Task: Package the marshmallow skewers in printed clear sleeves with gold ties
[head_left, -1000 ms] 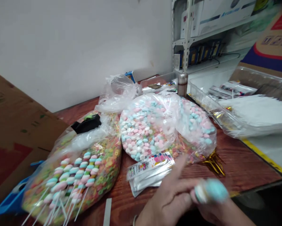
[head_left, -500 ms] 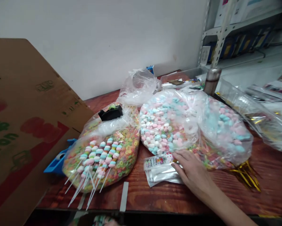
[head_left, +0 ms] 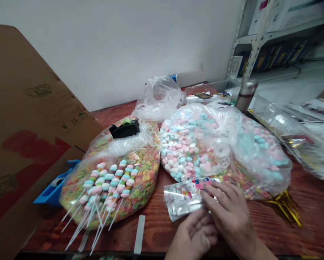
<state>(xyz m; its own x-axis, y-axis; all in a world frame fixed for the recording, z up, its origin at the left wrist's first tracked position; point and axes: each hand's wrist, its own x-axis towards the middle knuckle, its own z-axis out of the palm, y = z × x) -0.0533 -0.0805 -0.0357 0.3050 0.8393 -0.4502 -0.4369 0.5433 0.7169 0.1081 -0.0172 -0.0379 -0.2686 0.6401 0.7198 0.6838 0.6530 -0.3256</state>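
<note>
Several flat clear plastic bags with colourful print (head_left: 187, 195) lie stacked near the table's front. My right hand (head_left: 229, 213) reaches over their right end, its fingertips closed on the top bag. Below and touching close to the stack's lower edge, my left hand (head_left: 195, 234) is half curled, palm partly up, with nothing visible in it. To the left, several marshmallow skewers (head_left: 111, 184) with white sticks rest on a big clear bag of coloured ring cereal (head_left: 145, 169). Behind the hands sits a large bag of pastel marshmallows (head_left: 189, 144).
A black tape dispenser (head_left: 124, 129) sits on the cereal bag, and a blue one (head_left: 50, 187) stands beside the cardboard box (head_left: 39, 108). Gold twist ties (head_left: 288, 209) lie at right. Clear bins (head_left: 292, 122), a bottle (head_left: 245, 95) and a shelf rack (head_left: 252, 54) stand farther back.
My left hand has come up from below the table edge to the bags. My right hand has moved slightly down and right, and the top printed bag has shifted under its fingers.
</note>
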